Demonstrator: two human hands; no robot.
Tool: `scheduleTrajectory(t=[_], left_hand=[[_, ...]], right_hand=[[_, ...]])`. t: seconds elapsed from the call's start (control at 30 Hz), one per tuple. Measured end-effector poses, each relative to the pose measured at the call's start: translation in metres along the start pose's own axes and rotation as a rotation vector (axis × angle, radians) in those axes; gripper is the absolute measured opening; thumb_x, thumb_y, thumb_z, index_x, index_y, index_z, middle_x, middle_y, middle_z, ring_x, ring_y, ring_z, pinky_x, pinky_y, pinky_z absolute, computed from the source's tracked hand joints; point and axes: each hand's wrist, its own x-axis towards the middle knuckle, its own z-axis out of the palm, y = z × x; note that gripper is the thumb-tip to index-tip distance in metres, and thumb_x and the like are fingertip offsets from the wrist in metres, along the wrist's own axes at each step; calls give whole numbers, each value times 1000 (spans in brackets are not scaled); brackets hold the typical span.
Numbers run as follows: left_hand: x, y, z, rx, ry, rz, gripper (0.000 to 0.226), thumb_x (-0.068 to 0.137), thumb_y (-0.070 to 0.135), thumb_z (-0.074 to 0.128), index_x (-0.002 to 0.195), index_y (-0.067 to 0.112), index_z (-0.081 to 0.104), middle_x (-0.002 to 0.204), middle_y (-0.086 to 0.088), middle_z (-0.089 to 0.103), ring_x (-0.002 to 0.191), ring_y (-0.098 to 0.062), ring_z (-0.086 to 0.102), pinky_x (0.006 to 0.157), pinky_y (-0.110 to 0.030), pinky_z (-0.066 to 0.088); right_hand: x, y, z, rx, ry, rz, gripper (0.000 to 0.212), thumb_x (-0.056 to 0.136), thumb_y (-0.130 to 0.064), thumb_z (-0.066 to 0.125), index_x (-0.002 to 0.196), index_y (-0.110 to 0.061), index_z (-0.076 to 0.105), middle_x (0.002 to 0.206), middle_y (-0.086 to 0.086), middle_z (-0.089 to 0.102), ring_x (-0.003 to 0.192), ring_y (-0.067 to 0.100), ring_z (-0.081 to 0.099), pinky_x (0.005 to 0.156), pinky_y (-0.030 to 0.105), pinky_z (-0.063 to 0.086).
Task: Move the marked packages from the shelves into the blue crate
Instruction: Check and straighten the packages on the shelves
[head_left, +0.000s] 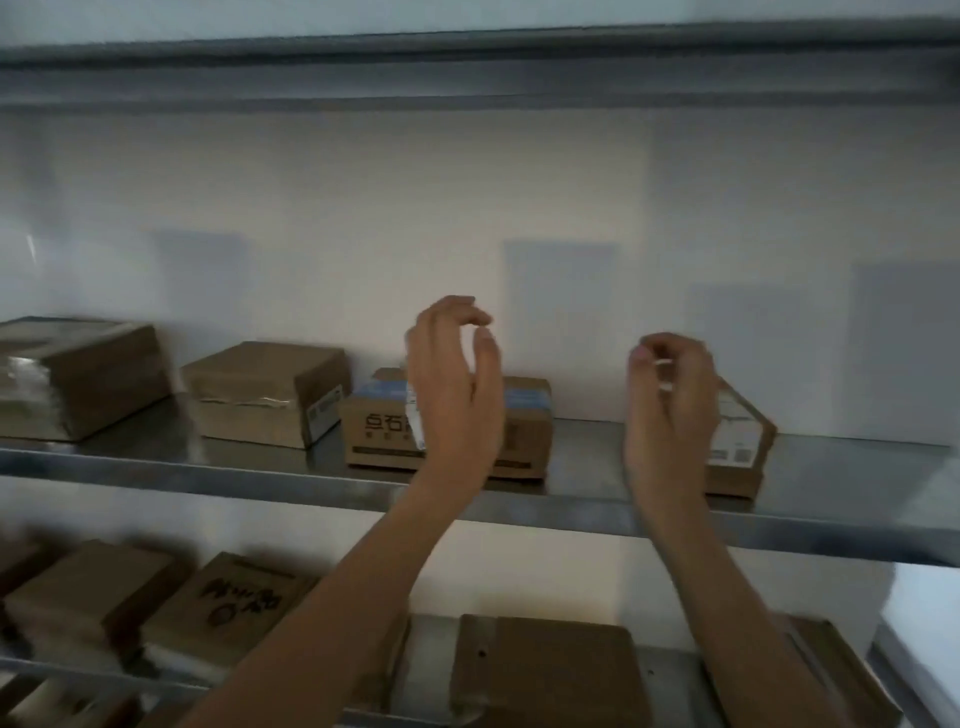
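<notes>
Packages sit in a row on the middle metal shelf (260, 475), and both bare hands are raised in front of them, well apart from each other and gripping nothing. The left hand (457, 395) stands upright, wrist low, with its fingers (457, 312) curled forward over the thumb in a loose open hook; it covers the middle of the blue-taped box (379, 421), whose printed front faces the camera and whose long axis runs left to right along the shelf. Whether the hand touches that box cannot be told. The right hand (672, 410) is also upright, its fingers curled inward toward the palm, half closed, and it hides most of the box at the right (740, 447), which lies turned at an angle with a labelled face showing toward the right. Further left stand a plain brown box (260, 395) with a small label on its right side, and a larger box (78, 374) cut off by the picture's left edge and partly wrapped in clear film. More brown packages (545, 670) lie on the lower shelf (670, 670), dim and blurred, some crossed by the forearms. Any marks on the packages are too blurred to read, and no blue crate is in view.
</notes>
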Motion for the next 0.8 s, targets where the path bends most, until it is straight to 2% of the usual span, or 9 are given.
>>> scheduleTrajectory(t=[0.03,0.1,0.2,0.27,0.37,0.47,0.53,0.67,0.8], left_hand=[[2,-16,-16,98,41,-76,17,95,24,41,106,19,53,114,8,49,110,-6,42,98,-25,35],[2,-45,-43,221,26,-264,23,95,27,45,115,17,52,120,1,49,113,-13,39,99,-39,38],[-1,-78,-64,280,-140,-454,35,98,24,47,129,8,47,135,-13,43,126,-27,34,106,-41,31],[0,-88,-73,158,-248,-619,45,100,26,44,140,7,36,142,-14,39,132,-29,34,110,-40,30],[0,-93,-80,-82,-330,-848,54,100,35,43,147,16,27,129,-6,50,118,-22,48,100,-36,41],[-1,-91,-87,-152,-247,-842,40,98,30,48,136,18,47,118,0,59,108,-18,56,94,-35,47],[-8,-85,-91,-280,-175,-803,39,98,21,49,136,20,48,114,6,60,106,-11,58,92,-31,51],[-24,-78,-98,-472,-92,-654,51,96,3,47,143,19,39,129,6,51,114,0,54,86,-15,51],[-28,-72,-94,-500,-66,-572,50,96,0,45,142,18,39,128,12,50,113,7,52,85,-9,47]], right_hand=[[-14,4,17,-42,-78,94,29,100,-32,49,122,-14,52,117,1,53,103,-3,50,86,9,40],[-32,15,42,-102,-233,345,52,98,-48,46,139,-17,41,140,5,42,125,14,44,104,30,40],[-43,26,63,-162,-342,552,70,95,-61,39,148,-16,33,148,7,41,132,23,44,110,44,39],[-46,29,67,-193,-340,547,62,95,-59,39,139,-15,46,139,8,53,123,23,52,106,46,42],[-47,27,68,-183,-339,526,41,98,-52,40,122,-24,57,119,2,63,110,20,58,100,45,47],[-51,26,65,-104,-327,504,17,100,-41,43,113,-39,53,106,-12,60,110,16,57,98,39,47],[-58,24,62,-13,-293,438,25,101,-31,46,125,-38,51,112,-12,59,110,10,56,95,29,48],[-77,21,53,161,-178,297,45,101,-16,46,143,-30,39,125,-22,55,113,-9,53,86,5,45],[-79,21,48,180,-143,246,45,101,-17,47,141,-34,38,119,-34,52,108,-18,51,82,1,43]])
